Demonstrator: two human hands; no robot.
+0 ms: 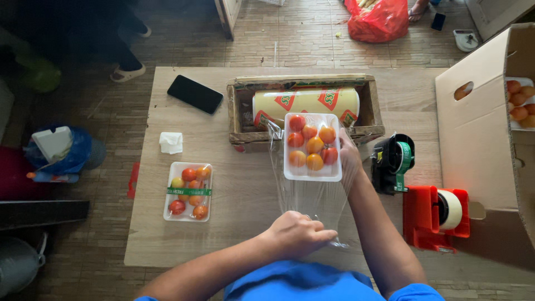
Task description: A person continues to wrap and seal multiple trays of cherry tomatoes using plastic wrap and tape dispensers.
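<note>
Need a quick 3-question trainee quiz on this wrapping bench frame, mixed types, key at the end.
1. True or false: the wrapped tray with the green band lies to the left of the open tray.
2. Which hand grips the near edge of the clear film? A) left hand B) right hand
3. Fill in: the film roll sits in a ____ box.

Key: 1 true. 2 A; the right hand is at the open tray's right side. 3 cardboard.

White tray [312,173] of red and orange tomatoes [312,146]; clear film [312,200]; yellow roll [306,103] with red-green triangles; black phone [195,93]; red tape dispenser [426,220]; pale wood tabletop [234,234]; red bag [379,22].
</note>
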